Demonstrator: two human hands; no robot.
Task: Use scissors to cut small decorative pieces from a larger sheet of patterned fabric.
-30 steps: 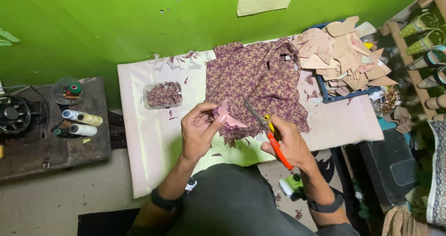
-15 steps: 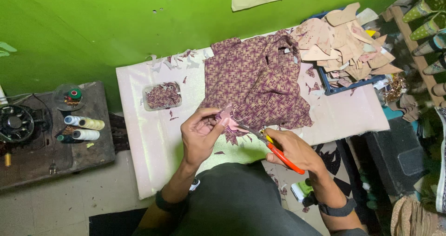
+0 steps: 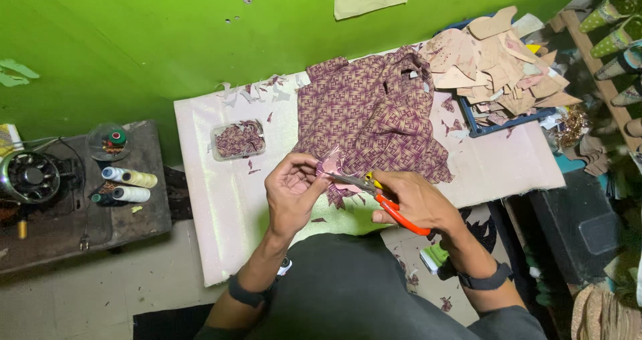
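My left hand [image 3: 289,191] pinches a small pink fabric-backed piece [image 3: 330,161] just above the near edge of the white work board [image 3: 221,213]. My right hand [image 3: 413,199] grips orange-handled scissors [image 3: 381,196], whose blades point left and meet the piece. A large maroon patterned cloth [image 3: 374,116] lies spread on the board right behind both hands.
A clear tub of patterned cut-outs [image 3: 239,139] sits left of the cloth. A blue tray heaped with tan card templates [image 3: 498,62] is at the back right. Thread spools [image 3: 130,185] and a sewing machine [image 3: 30,176] stand on the dark table at left. A green wall is behind.
My right hand has swung the scissors from pointing away to pointing left, into the piece held by my left hand. The hands have drawn closer together.
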